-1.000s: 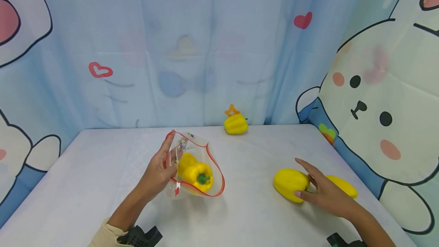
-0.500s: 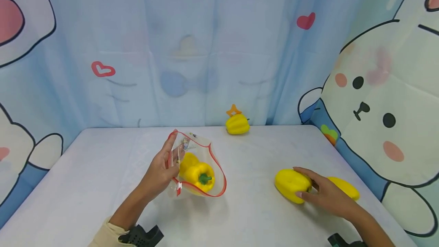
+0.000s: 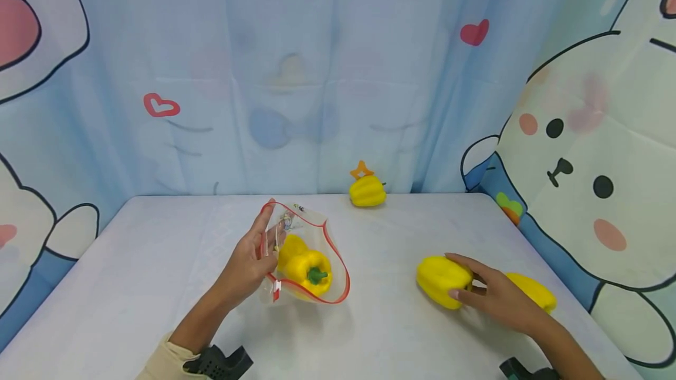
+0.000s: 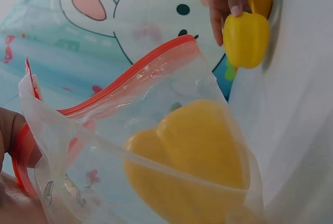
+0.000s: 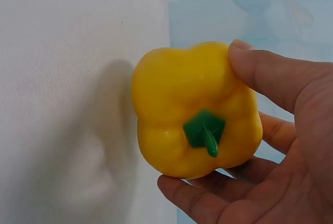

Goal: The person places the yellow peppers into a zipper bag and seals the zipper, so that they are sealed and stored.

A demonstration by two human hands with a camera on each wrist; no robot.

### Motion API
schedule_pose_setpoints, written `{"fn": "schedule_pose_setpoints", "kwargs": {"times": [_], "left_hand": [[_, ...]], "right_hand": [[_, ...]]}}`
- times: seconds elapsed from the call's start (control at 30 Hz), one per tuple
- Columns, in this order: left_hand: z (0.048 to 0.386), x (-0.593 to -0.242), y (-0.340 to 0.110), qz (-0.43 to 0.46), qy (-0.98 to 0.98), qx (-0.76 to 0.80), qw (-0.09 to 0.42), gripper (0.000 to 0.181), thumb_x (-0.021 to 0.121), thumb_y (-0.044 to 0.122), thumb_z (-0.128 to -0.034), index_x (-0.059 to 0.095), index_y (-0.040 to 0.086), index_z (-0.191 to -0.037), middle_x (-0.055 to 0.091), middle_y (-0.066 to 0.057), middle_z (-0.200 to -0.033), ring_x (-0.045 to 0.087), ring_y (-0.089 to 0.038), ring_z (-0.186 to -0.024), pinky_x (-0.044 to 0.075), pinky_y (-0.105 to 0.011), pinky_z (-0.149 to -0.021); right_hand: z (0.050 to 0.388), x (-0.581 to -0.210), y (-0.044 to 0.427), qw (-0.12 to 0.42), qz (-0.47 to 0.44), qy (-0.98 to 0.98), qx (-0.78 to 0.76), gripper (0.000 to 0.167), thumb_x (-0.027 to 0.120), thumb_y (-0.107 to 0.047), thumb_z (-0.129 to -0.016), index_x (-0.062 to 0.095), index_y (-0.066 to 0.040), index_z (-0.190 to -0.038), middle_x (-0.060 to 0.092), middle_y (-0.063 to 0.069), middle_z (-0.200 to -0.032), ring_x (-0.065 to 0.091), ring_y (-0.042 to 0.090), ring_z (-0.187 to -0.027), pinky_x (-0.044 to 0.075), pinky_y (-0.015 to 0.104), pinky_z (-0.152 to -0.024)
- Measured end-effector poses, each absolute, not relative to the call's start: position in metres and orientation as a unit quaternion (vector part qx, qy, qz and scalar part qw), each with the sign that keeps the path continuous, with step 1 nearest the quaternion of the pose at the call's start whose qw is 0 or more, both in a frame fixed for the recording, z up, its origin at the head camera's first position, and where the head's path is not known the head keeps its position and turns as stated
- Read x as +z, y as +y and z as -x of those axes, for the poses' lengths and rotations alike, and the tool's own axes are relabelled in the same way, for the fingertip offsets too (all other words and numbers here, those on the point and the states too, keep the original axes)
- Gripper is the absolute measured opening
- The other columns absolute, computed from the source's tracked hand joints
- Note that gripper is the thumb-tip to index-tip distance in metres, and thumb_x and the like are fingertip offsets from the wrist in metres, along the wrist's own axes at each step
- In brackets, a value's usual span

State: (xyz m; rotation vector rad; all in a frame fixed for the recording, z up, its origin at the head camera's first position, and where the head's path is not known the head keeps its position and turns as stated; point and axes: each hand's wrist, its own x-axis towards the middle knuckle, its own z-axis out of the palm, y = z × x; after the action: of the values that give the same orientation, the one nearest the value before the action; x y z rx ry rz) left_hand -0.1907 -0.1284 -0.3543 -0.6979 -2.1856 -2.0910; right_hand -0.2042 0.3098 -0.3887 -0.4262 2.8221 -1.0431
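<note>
My left hand (image 3: 248, 260) grips the side of a clear zip bag (image 3: 334, 251) with a red rim, its mouth spread wide. Inside lies a yellow bell pepper (image 3: 311, 271) with a green stem, and a second yellow shape shows behind it. Over at the right, my right hand (image 3: 493, 295) holds another yellow bell pepper (image 3: 443, 280) between thumb and fingers. The right wrist view shows this pepper (image 5: 182, 94) stem end toward the camera, a little off the white surface. Through the bag's film, the left wrist view shows yellow pepper lobes (image 4: 203, 151).
One more yellow bell pepper (image 3: 533, 292) lies behind my right hand, partly covered by it. Another yellow pepper (image 3: 367, 191) sits at the table's far edge, against the blue printed curtain (image 3: 296, 34). A white cloth covers the table (image 3: 158, 274).
My right hand has closed its thumb and fingers on the pepper and shifted it slightly up and left. My left hand and the bag stay nearly where they were.
</note>
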Motion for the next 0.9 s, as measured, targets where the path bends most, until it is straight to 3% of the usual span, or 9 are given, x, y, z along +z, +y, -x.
{"fn": "schedule_pose_setpoints", "kwargs": {"times": [0.33,0.53,0.9], "left_hand": [[0.191,-0.356,-0.128,0.224,-0.713,-0.664,0.021,0.084,0.042,-0.014,-0.0844,0.001,0.003,-0.155,0.001,-0.012,-0.162,0.023,-0.031,-0.143,0.035,-0.035,-0.103],[0.191,-0.356,-0.128,0.229,-0.71,-0.666,0.014,0.084,0.041,-0.013,-0.0843,0.0,0.004,-0.156,0.001,-0.012,-0.162,0.022,-0.034,-0.143,0.034,-0.041,-0.103],[0.191,-0.356,-0.129,0.233,-0.722,-0.651,0.024,0.085,0.042,-0.011,-0.0834,0.001,0.004,-0.156,0.0,-0.009,-0.162,0.024,-0.03,-0.143,0.036,-0.035,-0.102]], "right_hand": [[0.204,-0.38,0.286,0.03,0.184,0.908,-0.376,0.069,0.068,-0.034,-0.09,0.04,-0.012,-0.148,0.04,0.018,-0.148,0.046,0.041,-0.126,0.052,0.041,-0.09],[0.206,-0.376,0.271,0.021,0.219,0.889,-0.401,0.066,0.069,-0.031,-0.09,0.041,-0.014,-0.147,0.041,0.014,-0.148,0.045,0.037,-0.128,0.05,0.043,-0.094],[0.204,-0.363,0.243,0.005,0.245,0.867,-0.433,0.063,0.067,-0.024,-0.092,0.041,-0.012,-0.148,0.04,0.014,-0.149,0.048,0.037,-0.126,0.051,0.037,-0.092]]}}
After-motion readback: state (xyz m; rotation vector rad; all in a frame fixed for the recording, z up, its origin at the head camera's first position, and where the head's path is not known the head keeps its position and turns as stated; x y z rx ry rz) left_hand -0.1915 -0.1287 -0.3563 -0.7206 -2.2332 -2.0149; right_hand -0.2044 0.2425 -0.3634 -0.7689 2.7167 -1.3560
